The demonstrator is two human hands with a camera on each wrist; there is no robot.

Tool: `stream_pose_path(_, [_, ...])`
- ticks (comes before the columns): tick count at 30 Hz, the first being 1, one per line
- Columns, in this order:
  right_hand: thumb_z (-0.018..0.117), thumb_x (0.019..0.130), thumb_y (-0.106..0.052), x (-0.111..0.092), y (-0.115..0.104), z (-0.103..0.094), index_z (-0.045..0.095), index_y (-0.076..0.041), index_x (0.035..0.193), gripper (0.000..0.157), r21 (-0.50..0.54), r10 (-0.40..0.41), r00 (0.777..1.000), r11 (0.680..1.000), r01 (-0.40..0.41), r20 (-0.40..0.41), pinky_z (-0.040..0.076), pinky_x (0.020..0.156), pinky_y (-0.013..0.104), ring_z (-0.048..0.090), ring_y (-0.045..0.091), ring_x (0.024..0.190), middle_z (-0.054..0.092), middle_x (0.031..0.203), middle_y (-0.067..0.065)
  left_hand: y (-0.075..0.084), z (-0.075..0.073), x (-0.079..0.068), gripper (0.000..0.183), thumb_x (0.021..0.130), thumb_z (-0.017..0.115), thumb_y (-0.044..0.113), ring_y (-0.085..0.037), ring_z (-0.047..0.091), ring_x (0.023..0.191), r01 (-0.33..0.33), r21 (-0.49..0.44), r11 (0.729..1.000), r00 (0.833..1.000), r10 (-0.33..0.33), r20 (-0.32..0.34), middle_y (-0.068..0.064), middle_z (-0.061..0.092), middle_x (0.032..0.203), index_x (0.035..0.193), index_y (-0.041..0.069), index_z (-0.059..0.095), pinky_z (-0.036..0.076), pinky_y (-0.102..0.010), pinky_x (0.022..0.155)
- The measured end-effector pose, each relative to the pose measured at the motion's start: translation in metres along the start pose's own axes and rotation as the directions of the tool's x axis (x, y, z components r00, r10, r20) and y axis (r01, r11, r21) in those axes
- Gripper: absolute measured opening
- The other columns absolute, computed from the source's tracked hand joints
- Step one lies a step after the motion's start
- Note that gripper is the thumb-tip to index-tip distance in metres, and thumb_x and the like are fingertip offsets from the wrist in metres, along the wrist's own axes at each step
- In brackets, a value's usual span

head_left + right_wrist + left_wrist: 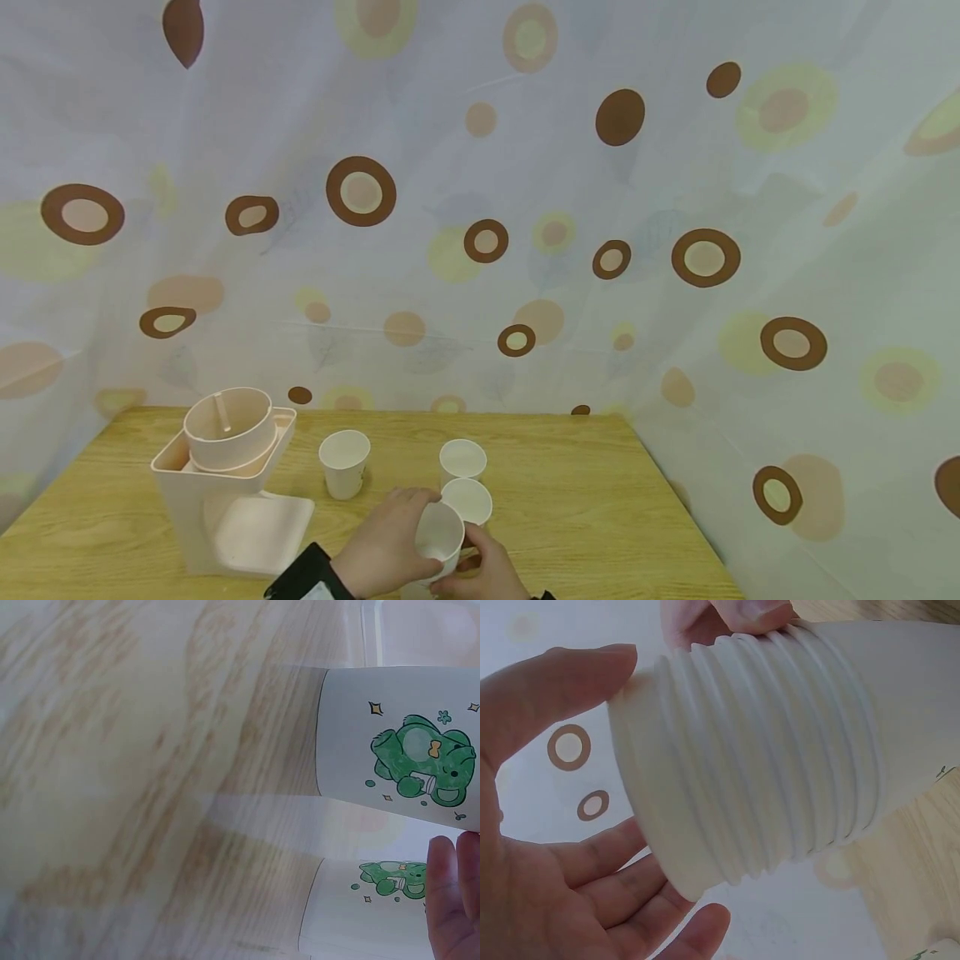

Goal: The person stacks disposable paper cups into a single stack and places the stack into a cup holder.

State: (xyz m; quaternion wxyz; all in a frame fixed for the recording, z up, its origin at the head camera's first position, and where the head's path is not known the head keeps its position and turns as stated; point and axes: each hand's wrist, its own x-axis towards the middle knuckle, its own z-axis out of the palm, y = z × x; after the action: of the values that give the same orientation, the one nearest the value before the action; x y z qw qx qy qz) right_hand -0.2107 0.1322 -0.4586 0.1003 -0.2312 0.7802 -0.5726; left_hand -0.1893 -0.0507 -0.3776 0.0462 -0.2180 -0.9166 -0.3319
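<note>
Near the front of the table, a stack of white paper cups [440,531] is held between both hands. My left hand [386,540] curves around its side, thumb and fingers at the top rim. From the other side, my right hand [489,568] grips the stack with thumb and fingers. Several nested rims show along the stack in the left wrist view, where right-hand fingers touch its side. In the right wrist view, two cup sides carry green bear prints; the fingers [444,892] reach the upper cup [390,742] and overlap the lower cup [360,915].
Two white cups [462,457] stand one behind the other just beyond the hands. Another cup [345,463] stands further left. At the left is a cream plastic stand [180,517] with a round container [228,446] on top and a flat tray [262,533]. A patterned sheet hangs behind.
</note>
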Motion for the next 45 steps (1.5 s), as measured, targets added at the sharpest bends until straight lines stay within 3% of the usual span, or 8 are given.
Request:
stream_pose_path(16, [0.078, 0.072, -0.02, 0.002, 0.003, 0.0, 0.051, 0.001, 0.131, 0.068, 0.007, 0.033, 0.999, 0.999, -0.033, -0.019, 0.051, 0.072, 0.029, 0.054, 0.015, 0.083, 0.06, 0.107, 0.018, -0.013, 0.006, 0.002, 0.07, 0.058, 0.083, 0.024, -0.031, 0.054, 0.096, -0.004, -0.073, 0.997, 1.0, 0.004, 0.0, -0.018, 0.062, 0.112, 0.116, -0.004, 0.056, 0.052, -0.049, 0.077])
stream_pose_path(21, [0.078, 0.072, -0.019, 0.002, 0.004, 0.001, 0.051, 0.005, 0.129, 0.068, -0.018, -0.006, 1.0, 1.0, 0.005, -0.028, 0.052, 0.071, 0.024, 0.055, 0.012, 0.083, 0.06, 0.105, 0.019, -0.014, -0.002, 0.003, 0.07, 0.067, 0.078, 0.031, -0.034, 0.055, 0.101, 0.006, -0.112, 0.994, 1.0, -0.006, -0.005, -0.021, 0.06, 0.117, 0.12, -0.007, 0.053, 0.051, -0.051, 0.079])
stream_pose_path(23, [0.078, 0.072, -0.018, 0.003, 0.005, 0.001, 0.05, 0.006, 0.129, 0.069, -0.019, -0.019, 0.999, 1.0, 0.019, -0.032, 0.053, 0.071, 0.024, 0.056, 0.011, 0.084, 0.06, 0.105, 0.019, -0.014, -0.008, 0.007, 0.068, 0.071, 0.076, 0.034, -0.037, 0.055, 0.105, 0.045, -0.098, 0.994, 0.997, -0.051, -0.06, -0.023, 0.061, 0.118, 0.12, -0.007, 0.054, 0.05, -0.054, 0.083])
stream_pose_path(25, [0.079, 0.071, -0.019, 0.004, 0.005, 0.002, 0.05, 0.005, 0.129, 0.069, -0.002, -0.007, 0.999, 1.0, 0.007, -0.038, 0.054, 0.073, 0.025, 0.058, 0.012, 0.084, 0.06, 0.104, 0.018, -0.017, -0.015, 0.013, 0.065, 0.073, 0.073, 0.034, -0.04, 0.055, 0.108, 0.117, -0.049, 0.992, 0.981, -0.123, -0.147, -0.024, 0.061, 0.119, 0.12, -0.007, 0.055, 0.049, -0.056, 0.086])
stream_pose_path(29, [0.079, 0.07, -0.02, 0.006, 0.004, 0.003, 0.05, 0.004, 0.13, 0.071, 0.046, 0.037, 0.999, 0.998, -0.036, -0.038, 0.055, 0.075, 0.033, 0.06, 0.019, 0.081, 0.058, 0.103, 0.014, -0.034, -0.025, 0.028, 0.06, 0.073, 0.073, 0.033, -0.043, 0.055, 0.104, 0.287, 0.087, 0.954, 0.918, -0.248, -0.31, -0.025, 0.063, 0.113, 0.117, -0.006, 0.059, 0.05, -0.056, 0.083])
stream_pose_path(35, [0.08, 0.07, -0.019, 0.007, 0.003, 0.001, 0.049, 0.005, 0.13, 0.072, 0.036, 0.028, 0.999, 0.999, -0.026, -0.042, 0.054, 0.074, 0.03, 0.059, 0.019, 0.081, 0.059, 0.103, 0.014, -0.066, -0.029, 0.047, 0.062, 0.071, 0.074, 0.028, -0.046, 0.051, 0.101, 0.419, 0.145, 0.896, 0.834, -0.317, -0.452, -0.032, 0.059, 0.109, 0.115, -0.013, 0.056, 0.047, -0.058, 0.083])
stream_pose_path(38, [0.08, 0.07, -0.019, 0.007, 0.002, 0.0, 0.049, 0.004, 0.13, 0.071, 0.032, 0.017, 0.999, 0.999, -0.015, -0.041, 0.052, 0.074, 0.029, 0.058, 0.019, 0.08, 0.059, 0.103, 0.014, -0.077, -0.03, 0.054, 0.061, 0.071, 0.074, 0.028, -0.046, 0.05, 0.101, 0.47, 0.154, 0.869, 0.816, -0.362, -0.45, -0.033, 0.058, 0.107, 0.111, -0.015, 0.055, 0.046, -0.058, 0.085])
stream_pose_path(45, [0.08, 0.069, -0.018, 0.007, -0.001, 0.002, 0.051, 0.004, 0.129, 0.071, 0.038, 0.018, 0.999, 0.999, -0.017, -0.043, 0.052, 0.074, 0.03, 0.056, 0.019, 0.083, 0.058, 0.104, 0.016, -0.089, -0.03, 0.06, 0.064, 0.071, 0.074, 0.029, -0.047, 0.048, 0.102, 0.58, 0.186, 0.793, 0.8, -0.513, -0.31, -0.035, 0.054, 0.105, 0.108, -0.019, 0.053, 0.042, -0.058, 0.09])
